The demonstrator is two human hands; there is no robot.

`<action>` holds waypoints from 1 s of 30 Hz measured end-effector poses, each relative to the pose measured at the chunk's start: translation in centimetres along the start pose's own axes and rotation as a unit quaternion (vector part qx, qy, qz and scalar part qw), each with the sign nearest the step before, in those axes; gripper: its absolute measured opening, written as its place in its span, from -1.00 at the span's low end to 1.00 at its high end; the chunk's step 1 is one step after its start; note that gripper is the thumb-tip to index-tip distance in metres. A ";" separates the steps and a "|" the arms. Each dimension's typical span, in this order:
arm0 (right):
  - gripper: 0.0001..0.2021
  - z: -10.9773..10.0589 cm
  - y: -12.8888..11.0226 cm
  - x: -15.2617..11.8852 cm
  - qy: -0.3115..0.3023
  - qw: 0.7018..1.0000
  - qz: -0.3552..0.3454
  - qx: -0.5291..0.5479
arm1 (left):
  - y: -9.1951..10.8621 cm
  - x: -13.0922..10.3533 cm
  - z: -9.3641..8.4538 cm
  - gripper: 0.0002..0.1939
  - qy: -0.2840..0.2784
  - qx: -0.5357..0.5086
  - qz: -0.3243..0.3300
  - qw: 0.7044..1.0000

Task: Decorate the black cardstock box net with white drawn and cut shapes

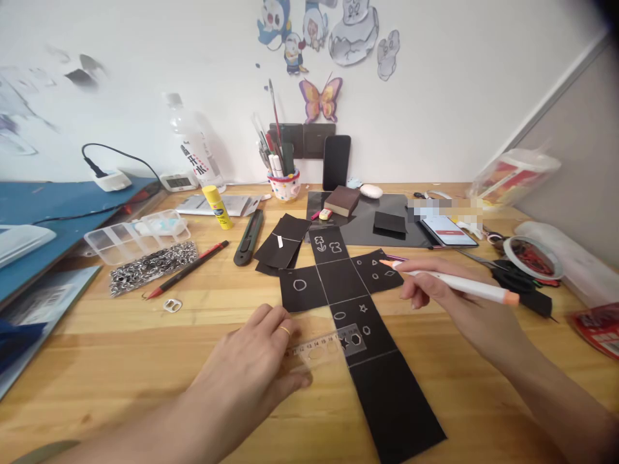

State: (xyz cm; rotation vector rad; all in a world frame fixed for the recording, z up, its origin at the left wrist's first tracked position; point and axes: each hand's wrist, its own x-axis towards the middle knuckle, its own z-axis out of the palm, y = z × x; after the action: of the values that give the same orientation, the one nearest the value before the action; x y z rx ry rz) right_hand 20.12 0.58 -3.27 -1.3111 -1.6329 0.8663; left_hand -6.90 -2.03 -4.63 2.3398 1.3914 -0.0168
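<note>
A black paper cross (342, 282) lies on the wooden table, with white outlines of circles, stars, flowers and other small shapes. Over its lower part rests the end of a clear ruler (316, 348) with cut-out shapes. My left hand (261, 354) is at the ruler's left end, its fingers closed around that end. Between the fingers of my right hand (435, 283) is a white marker with orange ends (464, 285), its tip close to the cross's right arm.
Black paper pieces (283, 241), a green cutter (249, 237) and a glue stick (217, 207) lie or stand behind. Left are a red-tipped pencil (186, 270) and a bag of metal rings (152, 267). A phone (445, 225) and black scissors (515, 276) are at right.
</note>
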 end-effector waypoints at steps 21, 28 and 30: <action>-0.75 -0.3 0.6 0.1 -0.109 0.985 0.004 -0.135 | 1.7 0.5 1.8 -0.71 0.081 0.149 0.199 0.965; -0.12 -1.9 1.6 -0.2 -0.365 0.903 -0.007 -0.228 | 1.4 0.3 1.8 -0.73 0.090 0.036 0.196 0.976; -0.07 -1.5 1.8 -0.3 -0.358 0.903 -0.013 -0.239 | 1.4 0.2 2.0 -0.73 0.094 0.019 0.192 0.977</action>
State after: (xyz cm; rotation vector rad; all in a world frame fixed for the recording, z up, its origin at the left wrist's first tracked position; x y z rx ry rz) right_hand 22.18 0.72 -4.32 -1.3627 -2.5623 1.0449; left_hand -5.18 -3.15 -5.99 2.6599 0.9995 0.2986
